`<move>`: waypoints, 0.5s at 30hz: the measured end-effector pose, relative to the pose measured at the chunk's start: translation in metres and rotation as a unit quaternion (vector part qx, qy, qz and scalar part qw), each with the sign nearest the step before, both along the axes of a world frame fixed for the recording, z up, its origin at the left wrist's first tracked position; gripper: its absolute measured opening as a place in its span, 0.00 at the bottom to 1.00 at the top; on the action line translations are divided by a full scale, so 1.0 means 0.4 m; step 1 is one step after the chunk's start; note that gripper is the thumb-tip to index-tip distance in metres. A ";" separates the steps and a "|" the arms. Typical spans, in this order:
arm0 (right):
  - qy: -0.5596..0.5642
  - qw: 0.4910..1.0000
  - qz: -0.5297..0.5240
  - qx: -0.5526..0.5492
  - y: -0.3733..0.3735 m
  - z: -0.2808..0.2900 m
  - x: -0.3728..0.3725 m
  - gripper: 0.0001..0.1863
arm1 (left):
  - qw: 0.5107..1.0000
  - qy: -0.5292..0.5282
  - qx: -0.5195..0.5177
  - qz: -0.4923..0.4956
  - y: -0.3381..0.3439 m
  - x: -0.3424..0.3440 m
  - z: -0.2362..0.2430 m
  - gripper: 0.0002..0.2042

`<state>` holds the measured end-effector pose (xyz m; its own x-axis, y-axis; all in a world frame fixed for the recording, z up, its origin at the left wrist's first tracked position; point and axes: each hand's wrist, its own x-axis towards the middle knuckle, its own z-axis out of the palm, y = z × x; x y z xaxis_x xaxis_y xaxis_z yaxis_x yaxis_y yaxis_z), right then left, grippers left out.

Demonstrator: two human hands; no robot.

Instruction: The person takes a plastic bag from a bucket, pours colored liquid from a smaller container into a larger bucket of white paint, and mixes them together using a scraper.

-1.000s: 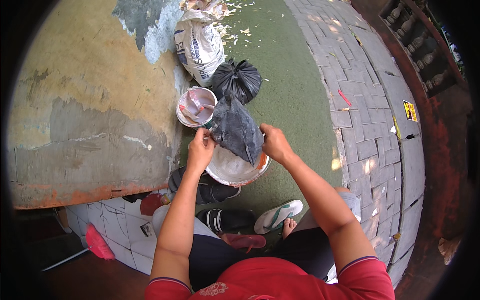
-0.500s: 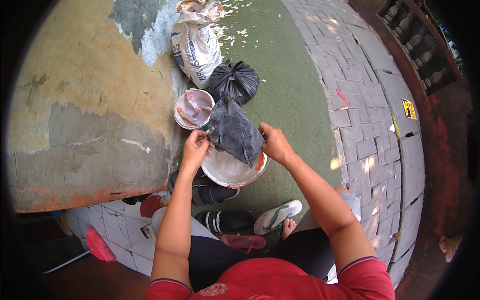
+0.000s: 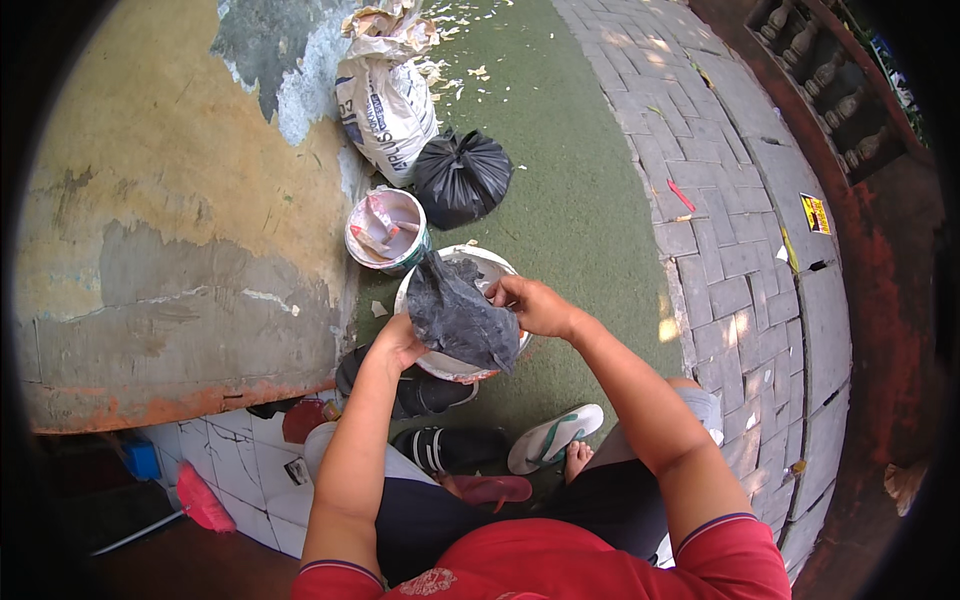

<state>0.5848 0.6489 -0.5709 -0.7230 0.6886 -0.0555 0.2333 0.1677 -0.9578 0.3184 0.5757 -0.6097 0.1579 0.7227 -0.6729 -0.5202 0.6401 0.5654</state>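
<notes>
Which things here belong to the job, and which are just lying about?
In the job:
- dark plastic sheet, in the left hand, right hand at its edge
- white basin beneath
- perhaps the small bucket

Apparently lying about:
- tied black bag
- white sack
- pink broom
- red strip

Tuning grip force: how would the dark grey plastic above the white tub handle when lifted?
Probably floppy: the dark grey plastic looks creased, its outline uneven. Likely light for its size: it seems thin, though any contents are hidden.

A red shirt point(image 3: 530, 560) with dark-edged sleeves point(image 3: 738, 556) tops dark and grey bottoms point(image 3: 440, 525)
</notes>
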 end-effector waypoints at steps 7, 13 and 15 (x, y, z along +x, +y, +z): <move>-0.023 0.954 -0.028 -0.299 0.010 -0.023 0.020 0.15 | 0.992 0.125 -0.012 -0.002 0.015 0.035 0.036 0.17; -0.120 0.900 -0.150 -0.391 -0.008 -0.029 -0.040 0.32 | 0.983 0.175 -0.046 -0.015 0.012 0.083 0.076 0.17; -0.109 0.917 -0.155 -0.351 -0.030 -0.042 -0.067 0.33 | 0.987 0.153 -0.039 -0.019 0.003 0.059 0.026 0.17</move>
